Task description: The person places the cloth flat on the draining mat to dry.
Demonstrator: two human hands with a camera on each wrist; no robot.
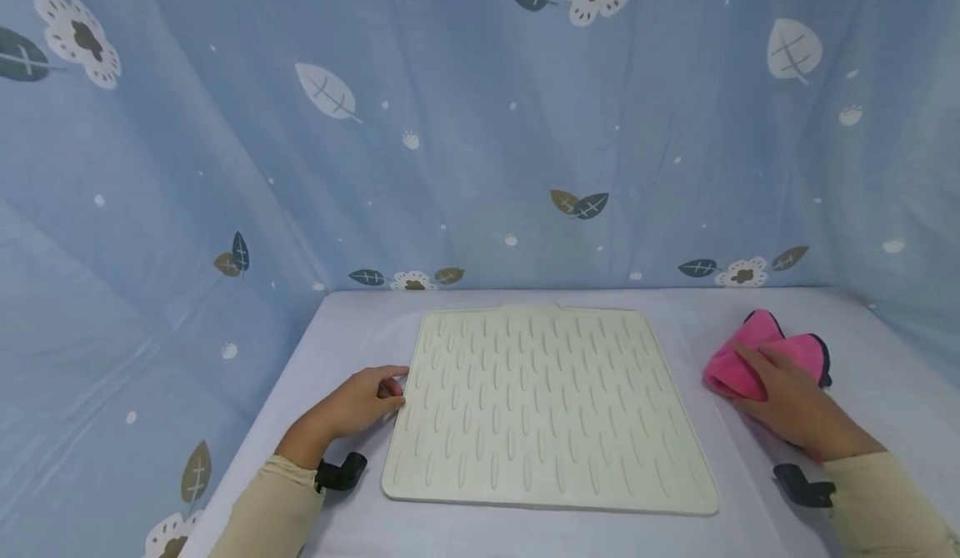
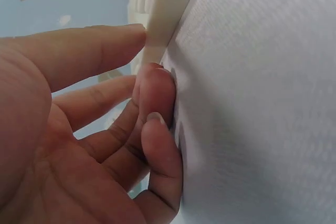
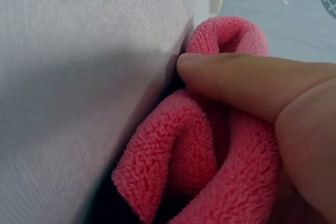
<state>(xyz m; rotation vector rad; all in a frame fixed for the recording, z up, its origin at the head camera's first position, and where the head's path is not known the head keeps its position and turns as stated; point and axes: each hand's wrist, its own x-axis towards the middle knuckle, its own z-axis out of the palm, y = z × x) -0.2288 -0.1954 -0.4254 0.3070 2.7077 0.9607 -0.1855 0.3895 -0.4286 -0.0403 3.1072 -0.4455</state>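
Observation:
A cream mat (image 1: pixel 540 408) with raised oval ridges lies flat on the white table. My left hand (image 1: pixel 356 404) is at its left edge; the thumb and index fingertips touch the side, spread apart from each other. In the left wrist view the other fingers (image 2: pixel 160 150) of that hand bend loosely against the tablecloth. To the right of the mat, my right hand (image 1: pixel 791 399) grips a folded pink fleecy cloth (image 1: pixel 806 354) with dark edging. Its thumb (image 3: pixel 231 77) presses into the folds of the cloth near the tabletop in the right wrist view.
White cloth covers the table (image 1: pixel 555 535). A blue curtain (image 1: pixel 480 149) with leaves and flowers hangs behind and along the sides. Black wrist mounts (image 1: pixel 341 472) sit below both hands.

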